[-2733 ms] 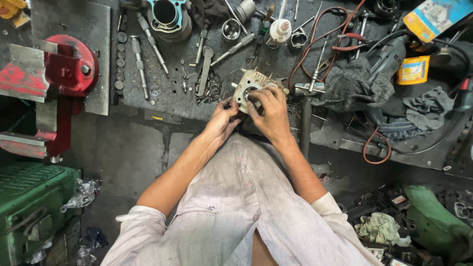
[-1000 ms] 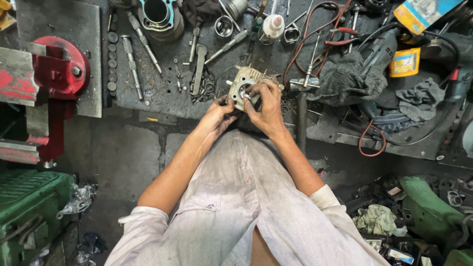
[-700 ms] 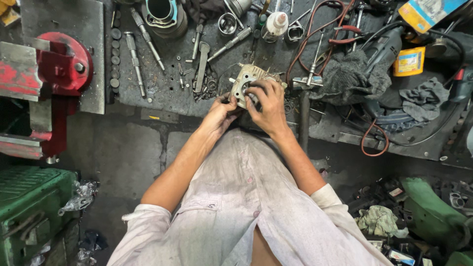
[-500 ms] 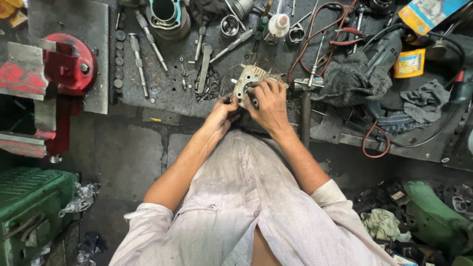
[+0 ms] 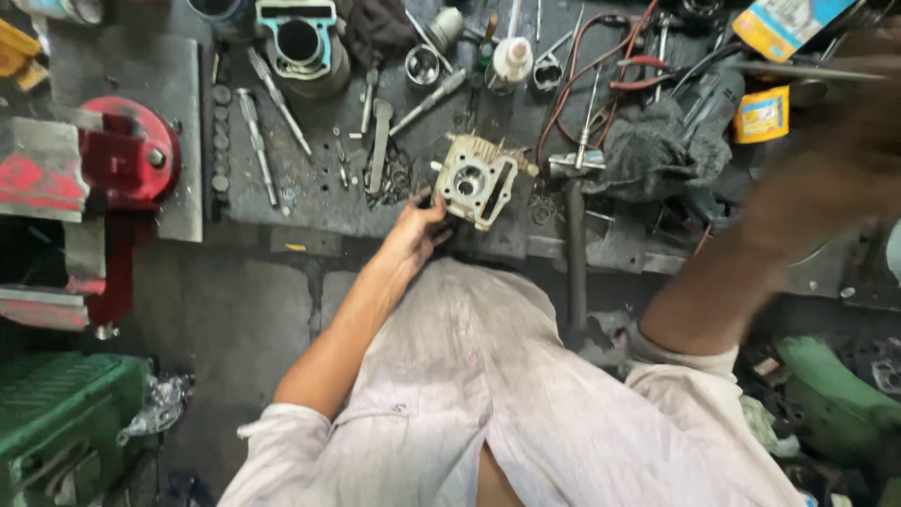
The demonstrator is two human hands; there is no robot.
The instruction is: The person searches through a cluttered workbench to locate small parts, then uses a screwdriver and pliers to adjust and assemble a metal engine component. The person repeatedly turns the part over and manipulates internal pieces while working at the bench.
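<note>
a pale metal engine cylinder head [image 5: 477, 180], squarish with a round bore in its face and short fins along its far side, sits tilted near the front edge of the dark workbench [image 5: 310, 202], about midway along it; the left hand [image 5: 416, 228] grips its near-left corner, fingers curled closed against the casting and thumb on the near face; the left forearm runs down to a rolled pale sleeve over the person's lap; the right hand [image 5: 845, 141] is lifted away toward the right end of the workbench, well apart from the cylinder head, and is so blurred that i cannot tell whether its fingers are open or closed; just right of the cylinder head lies a dark grey rag [image 5: 657, 150], with red cables [image 5: 563, 103] looping behind it; at the back edge, left of centre, stands a cylinder block with a pale blue gasket face [image 5: 298, 42]; between it and the cylinder head lie long bolts [image 5: 258, 141] and a flat spanner [image 5: 379, 141]; a small white bottle [image 5: 512, 58] stands behind the cylinder head; a red bench vise [image 5: 122, 169] is fixed at the left end; a yellow tin [image 5: 762, 115] sits toward the right back; below the workbench, a green crate [image 5: 56, 422] stands on the floor at the left.
</note>
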